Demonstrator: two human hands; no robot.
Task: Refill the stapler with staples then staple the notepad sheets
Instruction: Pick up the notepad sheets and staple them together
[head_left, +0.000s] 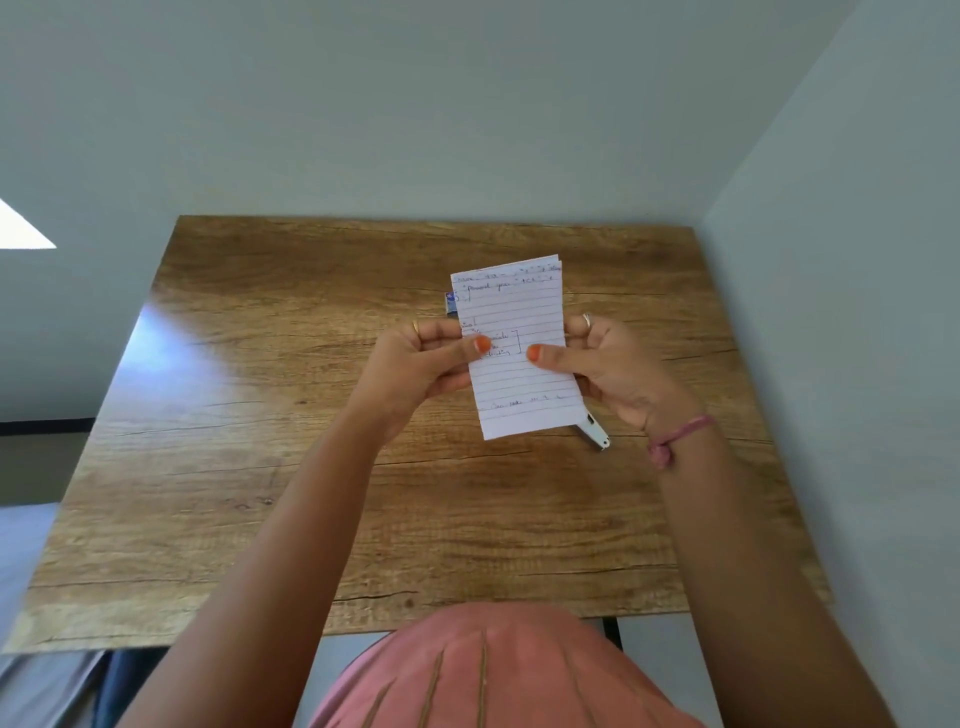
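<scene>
I hold a small stack of lined white notepad sheets (519, 374) with handwriting above the wooden table (260, 415). My left hand (421, 364) pinches the sheets' left edge and my right hand (608, 364) pinches their right edge, thumbs on the front. A white and silver stapler (595, 434) lies on the table below the sheets, mostly hidden behind them and my right hand. A small blue staple box (451, 304) peeks out at the sheets' upper left edge.
The table stands in a corner, with a pale wall behind it and another along its right side. My pink-clothed lap (493, 675) is under the front edge. A black table leg (613, 631) shows at the front right.
</scene>
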